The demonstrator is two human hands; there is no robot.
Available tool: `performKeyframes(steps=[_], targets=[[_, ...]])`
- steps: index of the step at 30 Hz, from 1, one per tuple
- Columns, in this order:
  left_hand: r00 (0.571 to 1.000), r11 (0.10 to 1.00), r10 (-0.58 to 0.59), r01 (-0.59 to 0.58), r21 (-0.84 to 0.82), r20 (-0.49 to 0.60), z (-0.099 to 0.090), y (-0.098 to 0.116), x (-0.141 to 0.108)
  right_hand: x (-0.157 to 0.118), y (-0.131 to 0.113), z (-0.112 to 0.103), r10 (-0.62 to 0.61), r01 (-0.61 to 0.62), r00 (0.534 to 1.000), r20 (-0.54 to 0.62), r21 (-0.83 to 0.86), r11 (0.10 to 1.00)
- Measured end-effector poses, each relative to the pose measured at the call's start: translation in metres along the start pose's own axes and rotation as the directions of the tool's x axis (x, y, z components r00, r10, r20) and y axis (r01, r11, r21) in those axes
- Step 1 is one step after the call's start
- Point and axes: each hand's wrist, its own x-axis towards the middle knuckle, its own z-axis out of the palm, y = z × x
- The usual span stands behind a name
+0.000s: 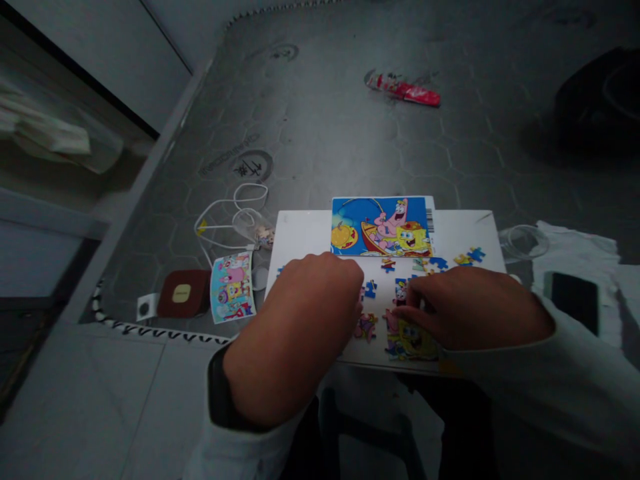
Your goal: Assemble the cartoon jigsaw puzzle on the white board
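Note:
A white box top carries a cartoon picture card at its far edge and loose puzzle pieces nearer me. My left hand is curled over the left part of the box, its fingertips mostly hidden beside the pieces. On the right, my right hand has thumb and forefinger bent close together at the top of a joined puzzle section. Whatever lies between those fingertips is too small to make out. More pieces lie near the card's right side.
Left of the box are a second cartoon card, a brown case and a white cord. A phone rests on white paper at the right. A red packet lies on the floor mat beyond.

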Motion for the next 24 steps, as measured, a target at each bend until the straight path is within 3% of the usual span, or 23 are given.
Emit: performKeyframes(steps=[10,19,24], targets=[[1.000,1.000,0.023,-0.023,-0.011,0.014,0.001,0.000,0.002,0.004,0.007,0.010,-0.013,0.013,1.000,-0.016,-0.002,1.000],[1.000,1.000,0.021,-0.021,-0.013,-0.010,0.004,0.000,0.000,-0.002,-0.015,-0.017,0.075,-0.070,0.994,0.086,-0.058,0.996],[0.996,0.996,0.085,-0.086,-0.024,-0.036,0.008,0.002,0.003,0.001,-0.009,-0.012,0.006,-0.005,1.000,0.014,-0.031,1.000]])
